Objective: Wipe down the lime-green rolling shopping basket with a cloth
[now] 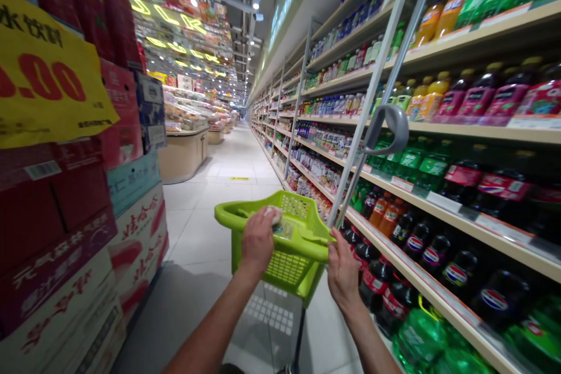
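The green shopping cart (287,267) stands right in front of me on the tiled floor (193,213), its basket between my two arms and just left of the long drinks shelves (482,131). My left grip (258,241) bends over the near rim, fingers pressed on a crumpled white cloth (274,214); whether it also clasps the plastic beneath, I cannot tell. My right grip (345,269) is closed on the right-hand corner of that rim.

On my left a stack of drink cartons (138,239) rises close by, a big yellow price sign (48,79) on its front. Past it, a rounded display stand (182,156) heaped with packaged goods borders the aisle, and a small yellow floor marking (239,178) lies ahead. On my right, a pale post (371,99) slants up beside the cart's corner, and a grey loop (402,134) on a thin pole covers some of the bottles behind it. Dark cola bottles (456,272) line the lower shelf.

My left grip hides part of the rim, and I cannot make out what the label inside the basket says. Below, one dark leg (300,333) shows, its foot blurred at the bottom edge. The sign is cut off at the left, my forearms below, and the aisle's far end is too small to read.
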### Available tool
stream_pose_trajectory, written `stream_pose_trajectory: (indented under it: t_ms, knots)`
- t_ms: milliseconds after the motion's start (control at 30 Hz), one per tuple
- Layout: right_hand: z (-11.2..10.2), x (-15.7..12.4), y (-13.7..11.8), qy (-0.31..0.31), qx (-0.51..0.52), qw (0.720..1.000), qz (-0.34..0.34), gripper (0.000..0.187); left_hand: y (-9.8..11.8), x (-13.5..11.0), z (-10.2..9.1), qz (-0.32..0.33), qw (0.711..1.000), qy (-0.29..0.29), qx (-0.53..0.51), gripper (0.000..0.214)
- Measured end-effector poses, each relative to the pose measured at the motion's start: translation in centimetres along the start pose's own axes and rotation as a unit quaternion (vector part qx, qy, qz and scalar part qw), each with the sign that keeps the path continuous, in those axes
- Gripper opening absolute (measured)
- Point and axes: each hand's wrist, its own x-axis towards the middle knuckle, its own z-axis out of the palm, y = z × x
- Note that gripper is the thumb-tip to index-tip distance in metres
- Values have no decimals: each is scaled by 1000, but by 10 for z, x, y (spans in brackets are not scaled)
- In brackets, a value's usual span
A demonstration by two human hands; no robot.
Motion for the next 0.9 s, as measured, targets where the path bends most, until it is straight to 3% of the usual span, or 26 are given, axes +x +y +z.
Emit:
stream_pose_trajectory:
  t_ms: [100,200,300,400,500,567,633,767,833,900]
  knots:
    - [5,0,-5,24,-43,999,-21,41,2,3,-4,-22,999,-23,14,36]
    - [8,0,-6,31,-60,997,-37,41,35,-5,1,38,996,-82,-13,31]
    - [3,0,-2,21,-57,997,-54,40,51,-10,4,84,993,-83,-32,29]
    - [-3,-2,3,11,-53,996,-65,38,24,-8,0,83,995,-43,-20,29]
    - [-3,-5,5,14,-63,995,-78,36,-20,-3,-8,12,1000,6,17,29]
    - [1,-7,5,28,-77,992,-91,35,-33,-2,-12,-25,999,27,38,29]
    - [5,-8,4,47,-86,990,-99,34,-27,-6,-13,-9,999,23,39,30]
    - [4,-8,6,57,-84,989,-111,33,1,-11,-9,84,996,-23,16,28]
    - [0,-7,8,45,-81,988,-121,33,-4,-8,-10,93,995,-39,8,28]
    - [-4,-7,10,34,-79,988,-128,33,-22,-2,-15,60,997,-42,16,28]
